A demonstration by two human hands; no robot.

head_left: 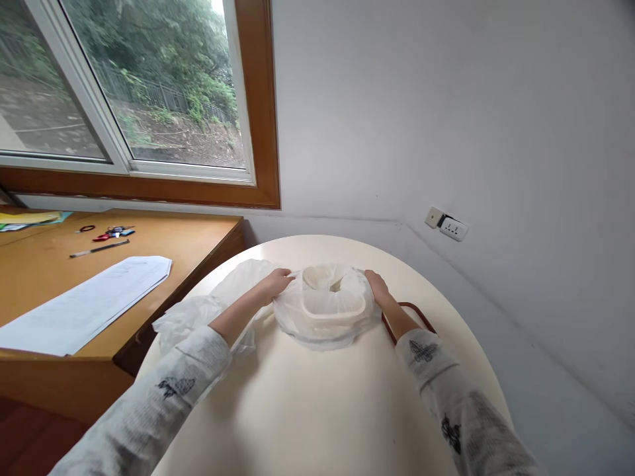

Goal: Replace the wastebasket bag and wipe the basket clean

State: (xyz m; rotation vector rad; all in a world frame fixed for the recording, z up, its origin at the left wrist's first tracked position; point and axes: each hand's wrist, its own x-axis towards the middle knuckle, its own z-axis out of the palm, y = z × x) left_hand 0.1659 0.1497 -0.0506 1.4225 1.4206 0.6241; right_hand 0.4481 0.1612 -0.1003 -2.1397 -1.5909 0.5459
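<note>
Nearest, patterned sleeves point(143, 413) lead to two hands on a translucent bag point(322, 330), which sits bunched into a ring near the far edge of the round worktop point(317, 403). Left hand point(272, 285): grip appears to pinch the film at its side. Right hand point(378, 285): fingers bent against the opposite side; a pinch is likely, fingertips partly hidden. Progress, judged: mouth already open at the top; folds not yet smoothed. More film point(191, 314) lies crumpled by the left forearm, unarranged. A brown loop point(414, 307) lies beside the right forearm. Round surface pale, glossy. At left, a wooden desk point(208, 235) bears papers point(89, 304), a pen point(102, 248) and small clutter point(115, 232). Beyond: white wall point(397, 119), socket point(454, 229), wood-framed window point(163, 79), greenery outside.
</note>
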